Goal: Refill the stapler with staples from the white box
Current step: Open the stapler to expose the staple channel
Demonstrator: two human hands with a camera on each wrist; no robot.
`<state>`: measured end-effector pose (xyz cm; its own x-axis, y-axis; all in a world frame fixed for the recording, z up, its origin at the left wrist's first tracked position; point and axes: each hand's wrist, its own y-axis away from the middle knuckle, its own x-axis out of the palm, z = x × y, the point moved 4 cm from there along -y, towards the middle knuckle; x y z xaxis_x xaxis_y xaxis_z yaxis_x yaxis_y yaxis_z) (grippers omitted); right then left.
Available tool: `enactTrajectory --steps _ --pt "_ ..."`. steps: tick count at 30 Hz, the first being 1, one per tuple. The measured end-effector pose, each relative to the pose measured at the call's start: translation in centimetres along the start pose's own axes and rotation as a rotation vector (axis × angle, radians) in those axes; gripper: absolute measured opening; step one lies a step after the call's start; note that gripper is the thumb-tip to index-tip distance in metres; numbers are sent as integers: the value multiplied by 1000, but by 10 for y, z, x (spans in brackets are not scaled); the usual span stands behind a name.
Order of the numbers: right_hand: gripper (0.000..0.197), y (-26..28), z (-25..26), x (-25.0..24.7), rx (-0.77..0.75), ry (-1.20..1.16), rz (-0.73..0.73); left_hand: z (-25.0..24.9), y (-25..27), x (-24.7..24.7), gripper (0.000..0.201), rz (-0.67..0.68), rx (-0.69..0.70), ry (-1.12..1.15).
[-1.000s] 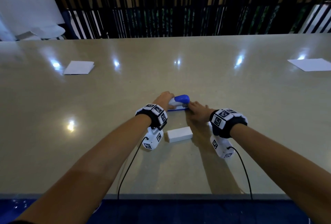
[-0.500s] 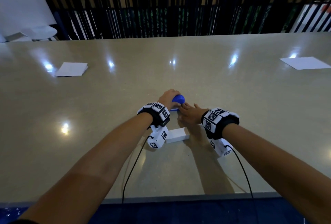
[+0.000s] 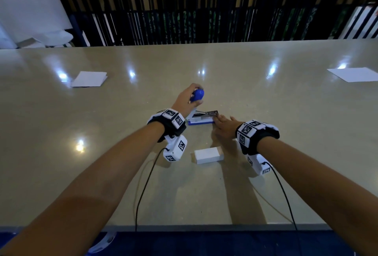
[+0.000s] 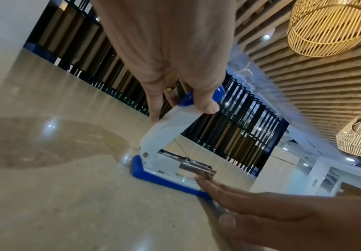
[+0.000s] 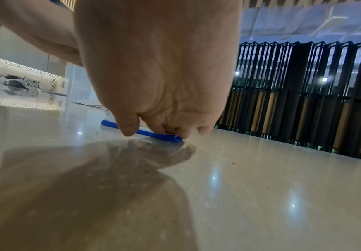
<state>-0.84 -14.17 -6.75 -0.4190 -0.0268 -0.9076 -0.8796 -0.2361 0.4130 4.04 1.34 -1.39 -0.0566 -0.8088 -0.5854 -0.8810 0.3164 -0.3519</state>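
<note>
The blue-and-white stapler lies on the table with its top arm swung up and back. My left hand grips the blue end of that arm, thumb on one side and fingers on the other. The metal staple channel lies bare above the blue base. My right hand has straight fingers pressing on the front end of the base. The white staple box lies closed on the table, nearer me, between my wrists.
The beige table is wide and glossy. A folded white paper lies far left and a white sheet far right. A dark slatted railing runs behind the far edge. Cables trail from both wrist cameras.
My left hand has lifted the stapler's top arm up and back, opening it and baring the metal channel. My right hand stays pressed on the front of the base.
</note>
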Motion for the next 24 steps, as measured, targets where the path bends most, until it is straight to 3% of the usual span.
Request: enactTrajectory --steps 7,16,24 --pt "60 -1 -1 4 -10 -30 -20 11 1 -27 27 -20 114 -170" --pt "60 -3 -1 5 9 -38 -11 37 9 -66 28 -116 42 -197" --pt "62 -5 0 5 12 -31 -22 81 34 -71 44 164 -246 -574"
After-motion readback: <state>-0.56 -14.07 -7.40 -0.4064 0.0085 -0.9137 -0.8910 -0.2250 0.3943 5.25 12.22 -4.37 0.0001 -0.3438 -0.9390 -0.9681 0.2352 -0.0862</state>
